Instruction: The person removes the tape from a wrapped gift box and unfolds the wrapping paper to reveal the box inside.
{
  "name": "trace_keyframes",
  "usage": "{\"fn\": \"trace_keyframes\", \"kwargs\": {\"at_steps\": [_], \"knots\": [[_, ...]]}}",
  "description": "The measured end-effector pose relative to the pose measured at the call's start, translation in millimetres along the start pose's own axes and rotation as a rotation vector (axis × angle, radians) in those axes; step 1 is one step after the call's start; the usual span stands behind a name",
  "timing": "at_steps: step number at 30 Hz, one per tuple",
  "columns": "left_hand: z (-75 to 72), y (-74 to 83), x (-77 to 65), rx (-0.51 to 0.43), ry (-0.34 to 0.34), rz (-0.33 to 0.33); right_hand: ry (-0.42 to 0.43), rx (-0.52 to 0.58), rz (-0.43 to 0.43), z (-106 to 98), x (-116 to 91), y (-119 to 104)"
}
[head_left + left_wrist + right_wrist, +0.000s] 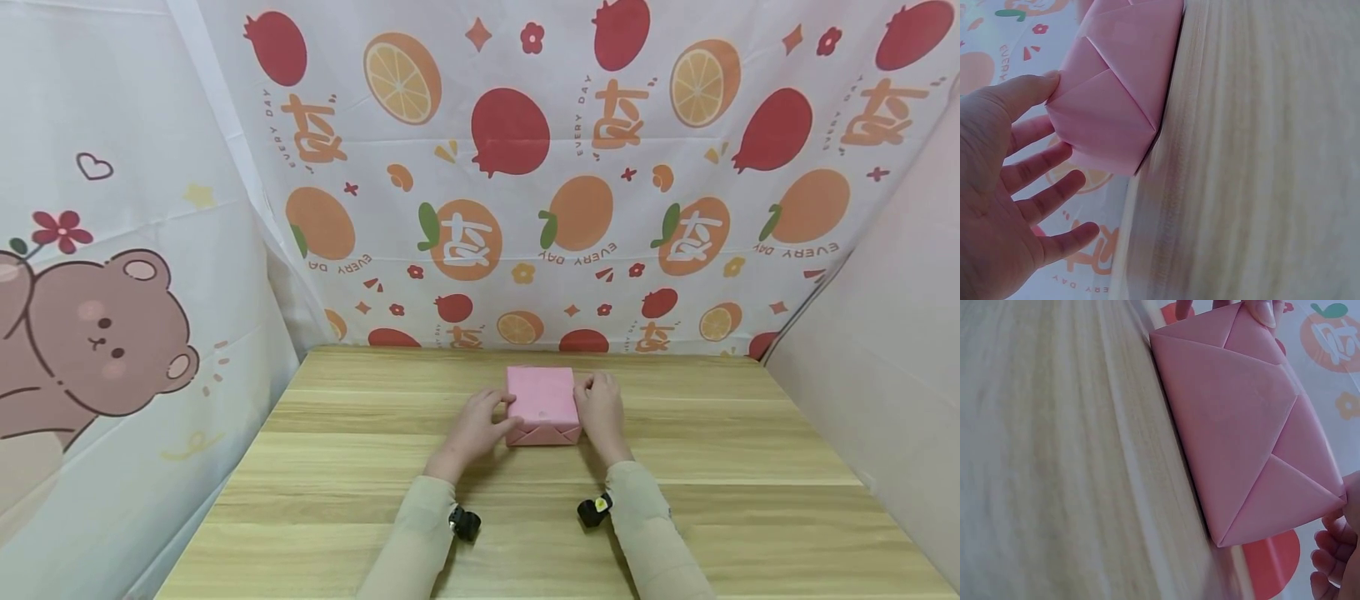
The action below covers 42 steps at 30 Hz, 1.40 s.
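A box wrapped in pink paper rests on the table, its near end folded into triangular flaps. My left hand is at its left side, the thumb touching the near top edge. In the left wrist view that hand has its fingers spread and fairly straight, the index fingertip partly hidden behind the box. On the other side, my right hand holds the right edge with bent fingers. The right wrist view shows its curled fingers by a corner of the wrapped box; the contact there is partly hidden.
The wood-grain table reaches back to a hanging cloth printed with fruit. A cloth with a bear drawing hangs at the left, and a plain pale sheet at the right. Black wrist cameras sit at both sleeves.
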<state>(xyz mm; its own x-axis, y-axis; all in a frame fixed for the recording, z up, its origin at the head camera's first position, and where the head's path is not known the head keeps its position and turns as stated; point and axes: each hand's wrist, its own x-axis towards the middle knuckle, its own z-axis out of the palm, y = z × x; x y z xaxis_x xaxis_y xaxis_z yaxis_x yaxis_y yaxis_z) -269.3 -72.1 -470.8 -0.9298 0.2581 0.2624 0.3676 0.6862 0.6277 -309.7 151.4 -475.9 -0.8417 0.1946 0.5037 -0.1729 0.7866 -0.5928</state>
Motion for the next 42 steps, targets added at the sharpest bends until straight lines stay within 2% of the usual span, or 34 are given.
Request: {"fn": "trace_keyframes", "kwargs": {"at_steps": [11, 19, 26, 34, 42], "knots": [[0.6, -1.0, 0.2, -0.008, -0.001, -0.002, -0.017, 0.009, 0.106, -0.4, -1.6, 1.9], [0.3, -1.0, 1.6, -0.025, -0.001, -0.004, -0.020, 0.051, 0.144, 0.0, -2.2, 3.5], [-0.6, -1.3, 2.3, -0.027, -0.004, -0.012, 0.015, 0.088, 0.146, 0.3, -1.8, 4.9], [0.7, -1.6, 2.5, -0.020, 0.000, -0.004, -0.059, 0.156, 0.194, -4.4, -0.2, 6.5], [-0.3, -0.2, 1.2, 0.022, 0.023, 0.016, -0.071, 0.201, 0.190, -9.1, 1.1, 6.1]]}}
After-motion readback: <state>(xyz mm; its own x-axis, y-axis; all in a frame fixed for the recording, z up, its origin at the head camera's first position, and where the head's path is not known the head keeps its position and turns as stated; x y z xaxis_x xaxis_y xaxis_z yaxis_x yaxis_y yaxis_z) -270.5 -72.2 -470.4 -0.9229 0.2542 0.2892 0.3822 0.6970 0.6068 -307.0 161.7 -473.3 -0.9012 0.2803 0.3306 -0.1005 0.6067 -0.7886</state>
